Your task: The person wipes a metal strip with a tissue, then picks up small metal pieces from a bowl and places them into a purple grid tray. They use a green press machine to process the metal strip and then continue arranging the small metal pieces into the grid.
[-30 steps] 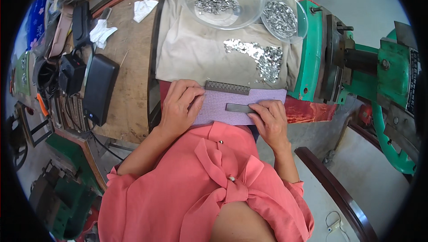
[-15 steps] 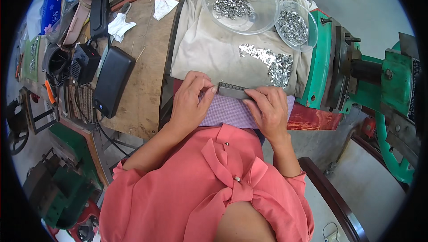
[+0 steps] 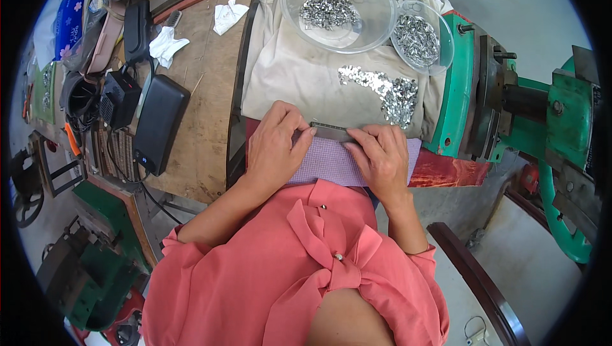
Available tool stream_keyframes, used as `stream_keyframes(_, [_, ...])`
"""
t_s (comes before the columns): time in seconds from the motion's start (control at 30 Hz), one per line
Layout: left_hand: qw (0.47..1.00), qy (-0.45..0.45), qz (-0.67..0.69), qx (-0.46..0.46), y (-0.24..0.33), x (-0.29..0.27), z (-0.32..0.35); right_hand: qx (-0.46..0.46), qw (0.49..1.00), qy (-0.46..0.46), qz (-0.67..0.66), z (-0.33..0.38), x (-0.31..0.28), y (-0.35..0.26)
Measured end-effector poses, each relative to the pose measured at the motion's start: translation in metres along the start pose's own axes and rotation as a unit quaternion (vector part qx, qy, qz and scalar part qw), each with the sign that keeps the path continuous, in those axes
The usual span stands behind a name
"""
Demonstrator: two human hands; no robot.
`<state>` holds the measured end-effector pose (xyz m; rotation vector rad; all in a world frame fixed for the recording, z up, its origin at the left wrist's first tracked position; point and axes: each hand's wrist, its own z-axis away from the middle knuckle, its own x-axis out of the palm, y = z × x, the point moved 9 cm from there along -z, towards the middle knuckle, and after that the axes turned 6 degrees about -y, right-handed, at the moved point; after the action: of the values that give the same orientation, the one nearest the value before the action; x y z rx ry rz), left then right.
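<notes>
Grey bar (image 3: 329,131) seemingly between fingers (image 3: 299,130).

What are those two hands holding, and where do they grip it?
A thin dark metal bar: left hand pinches its left end, right hand its right end, over the purple cloth.
</notes>
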<state>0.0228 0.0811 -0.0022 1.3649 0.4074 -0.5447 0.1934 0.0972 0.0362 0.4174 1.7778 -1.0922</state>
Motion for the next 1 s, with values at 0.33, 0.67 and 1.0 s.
stream_keyframes(0.33, [0.999,-0.020,-0.002,-0.043,0.001,-0.001,-0.002,0.101,0.993,0.053,0.000,0.020,-0.012,0.024])
stream_keyframes(0.67, [0.996,-0.068,-0.038,0.050,0.007,0.002,0.005,0.052,0.992,0.071,-0.093,0.040,-0.005,0.030])
stream_keyframes(1.0, [0.986,-0.058,-0.079,0.133,0.020,0.006,0.010,0.020,0.995,0.073,-0.060,0.044,-0.008,0.024])
